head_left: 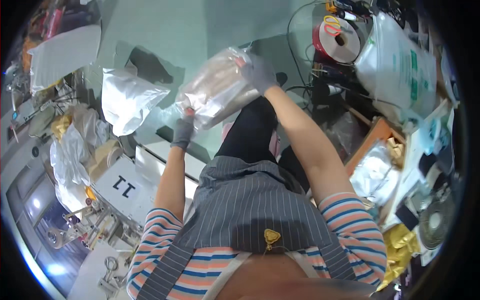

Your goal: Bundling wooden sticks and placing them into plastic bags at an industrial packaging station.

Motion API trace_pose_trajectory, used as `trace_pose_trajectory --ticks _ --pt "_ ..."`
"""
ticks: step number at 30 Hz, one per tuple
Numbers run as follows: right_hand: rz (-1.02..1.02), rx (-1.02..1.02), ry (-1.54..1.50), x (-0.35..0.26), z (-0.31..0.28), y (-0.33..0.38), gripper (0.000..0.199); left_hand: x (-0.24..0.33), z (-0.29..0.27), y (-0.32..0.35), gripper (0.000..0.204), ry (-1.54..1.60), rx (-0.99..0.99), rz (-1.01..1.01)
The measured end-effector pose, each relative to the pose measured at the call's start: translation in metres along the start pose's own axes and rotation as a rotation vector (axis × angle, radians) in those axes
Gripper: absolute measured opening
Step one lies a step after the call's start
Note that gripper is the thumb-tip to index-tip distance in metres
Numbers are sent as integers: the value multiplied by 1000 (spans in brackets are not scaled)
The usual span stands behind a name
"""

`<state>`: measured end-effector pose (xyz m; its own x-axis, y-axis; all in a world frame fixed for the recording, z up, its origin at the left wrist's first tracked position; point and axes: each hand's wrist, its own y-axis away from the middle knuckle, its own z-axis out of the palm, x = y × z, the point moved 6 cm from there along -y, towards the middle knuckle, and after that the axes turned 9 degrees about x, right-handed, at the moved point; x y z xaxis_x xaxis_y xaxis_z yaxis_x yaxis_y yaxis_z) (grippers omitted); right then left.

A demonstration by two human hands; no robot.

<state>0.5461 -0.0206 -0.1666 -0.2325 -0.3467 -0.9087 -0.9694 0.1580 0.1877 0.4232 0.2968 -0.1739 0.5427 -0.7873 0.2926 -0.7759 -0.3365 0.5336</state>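
A clear, shiny plastic bag (216, 90) with something pale inside hangs tilted in front of me, over the floor. My left hand (184, 131), in a grey glove with the fingertips bare, pinches its lower left corner. At the upper right end, my right hand (258, 74), gloved the same way and a little blurred, is closed on the bag's edge. What the bag holds cannot be made out through the glare. A white plastic sack (129, 97) stands just left of the bag, apart from it.
To the right are a ribbon reel (345, 47) with scissors (332, 25) on it, a big white sack (400, 70) and an orange-brown box (372, 142). Cables (295, 50) cross the floor. A white machine (122, 186) stands at the left, near crumpled plastic (72, 155).
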Motion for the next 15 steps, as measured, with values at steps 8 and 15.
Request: trace_pose_trajectory --ticks 8,15 --pt "401 -339 267 -59 -54 48 36 17 -63 78 60 14 -180 -172" --pt "235 -386 268 -123 -125 -11 35 181 -199 90 58 401 -218 -268"
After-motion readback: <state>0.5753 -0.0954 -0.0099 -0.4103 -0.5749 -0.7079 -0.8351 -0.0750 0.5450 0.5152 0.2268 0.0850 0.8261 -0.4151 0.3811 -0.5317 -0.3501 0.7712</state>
